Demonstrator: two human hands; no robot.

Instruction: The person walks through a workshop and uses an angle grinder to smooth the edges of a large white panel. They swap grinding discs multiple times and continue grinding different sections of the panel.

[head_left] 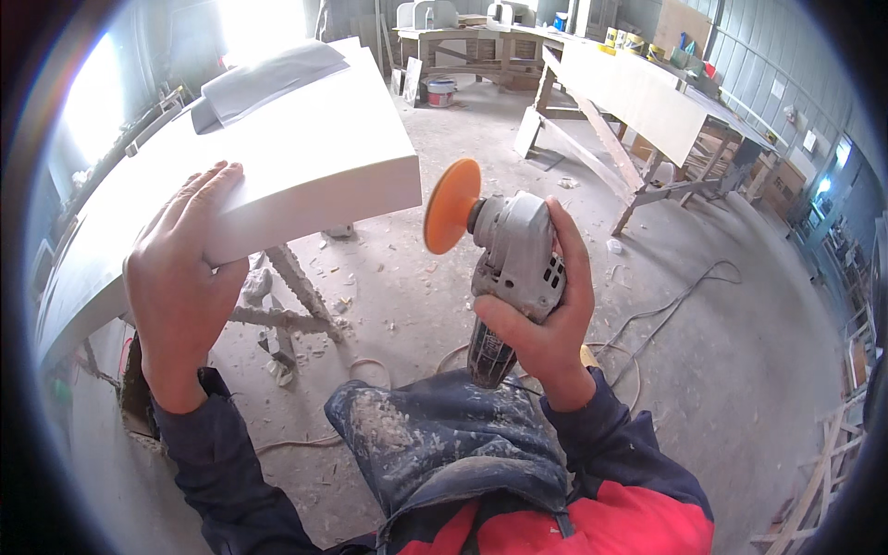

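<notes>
White, flat-topped and thick at its edge, the slab rested above a crusted stand, whose splayed legs showed beneath it. Your left hand lay over the slab's near edge: its fingers were extended and close together on the top face, while the thumb stood apart from them, lower, by the side face. How firmly this hand pressed could not be told. Your right hand was wrapped about a grey and black angle grinder, just to the right of the slab; the thumb lay on the side nearer the slab, and a finger reached along the side away from it. The grinder's orange disc faced the slab's nearest corner, with a narrow gap visible between the two. On top of the slab, toward its far end, lay a folded grey sheet. Beyond the slab and to its right stood a workbench with a pale board top, bearing several cans. A bucket sat beyond the slab on the floor. To the slab's right, a cord looped across that floor. On your side of the slab hung your dark, dust-marked apron.
</notes>
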